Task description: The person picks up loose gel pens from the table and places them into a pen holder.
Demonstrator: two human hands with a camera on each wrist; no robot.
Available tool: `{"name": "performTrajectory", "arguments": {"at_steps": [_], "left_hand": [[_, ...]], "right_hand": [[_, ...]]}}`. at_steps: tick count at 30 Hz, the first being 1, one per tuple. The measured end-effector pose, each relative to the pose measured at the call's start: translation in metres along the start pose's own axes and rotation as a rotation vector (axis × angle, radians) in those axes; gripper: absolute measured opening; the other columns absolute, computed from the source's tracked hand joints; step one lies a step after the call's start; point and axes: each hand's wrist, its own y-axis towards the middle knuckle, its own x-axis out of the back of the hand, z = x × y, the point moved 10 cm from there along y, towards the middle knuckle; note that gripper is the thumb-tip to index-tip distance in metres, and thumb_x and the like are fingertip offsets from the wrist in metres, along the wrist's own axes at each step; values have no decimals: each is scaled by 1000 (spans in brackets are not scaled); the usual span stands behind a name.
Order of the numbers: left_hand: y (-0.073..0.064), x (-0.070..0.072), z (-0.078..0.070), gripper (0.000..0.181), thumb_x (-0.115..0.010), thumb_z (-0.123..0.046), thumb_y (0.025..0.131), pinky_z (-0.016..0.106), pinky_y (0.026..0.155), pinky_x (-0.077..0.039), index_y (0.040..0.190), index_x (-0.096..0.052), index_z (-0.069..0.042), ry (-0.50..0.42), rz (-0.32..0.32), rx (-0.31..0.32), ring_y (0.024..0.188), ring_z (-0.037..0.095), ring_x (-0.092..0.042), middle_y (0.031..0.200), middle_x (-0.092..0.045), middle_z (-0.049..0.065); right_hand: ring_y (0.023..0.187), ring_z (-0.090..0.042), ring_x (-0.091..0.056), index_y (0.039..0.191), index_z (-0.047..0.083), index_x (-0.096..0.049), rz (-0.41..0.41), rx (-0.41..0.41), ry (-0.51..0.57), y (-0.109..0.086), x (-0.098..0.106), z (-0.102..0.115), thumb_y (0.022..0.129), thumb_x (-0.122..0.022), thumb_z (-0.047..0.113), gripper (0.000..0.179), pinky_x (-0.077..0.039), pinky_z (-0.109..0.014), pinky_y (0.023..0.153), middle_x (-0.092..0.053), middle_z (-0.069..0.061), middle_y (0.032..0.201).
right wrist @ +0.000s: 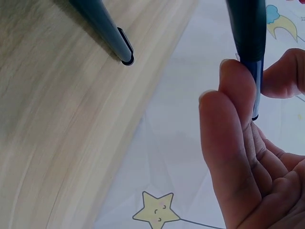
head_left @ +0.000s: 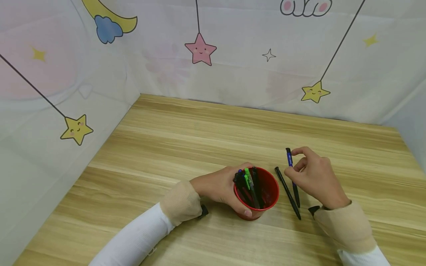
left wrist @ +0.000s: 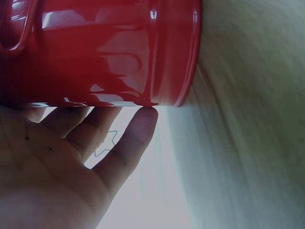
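My left hand (head_left: 217,184) grips a glossy red cup (head_left: 271,184) from its left side, thumb along the near wall. Inside it several pens lean to the left, mostly black, one with a bright green clip (head_left: 247,176). The left wrist view shows fingertips against the wall of the red cup (left wrist: 105,52). To the right of the cup, my right hand (head_left: 316,175) pinches a blue and black pen (head_left: 290,159) between thumb and fingers near its blue end. The black end points toward me. A black pen (head_left: 287,192) lies on the table between cup and right hand.
Everything stands on a wood-grain table (head_left: 186,129). White cloth (head_left: 243,74) printed with stars and a moon hangs along the back and left edges. Dark clips (head_left: 204,211) stick out at the beige wrist bands.
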Motion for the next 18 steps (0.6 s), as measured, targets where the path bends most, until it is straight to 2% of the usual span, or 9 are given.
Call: {"name": "performTrajectory", "arguments": {"at_steps": [18], "left_hand": [[-1,0,0,84,-95,-19,70,31,100,-50,138,-47,-25,29,4,3,120,10,-57,133,-60,-4]], "right_hand": [[50,-12,-57,125,5,-58,-76,2,73,-3,11,3,85,-68,10,41,-45,-28,51,-68,6,68]]}}
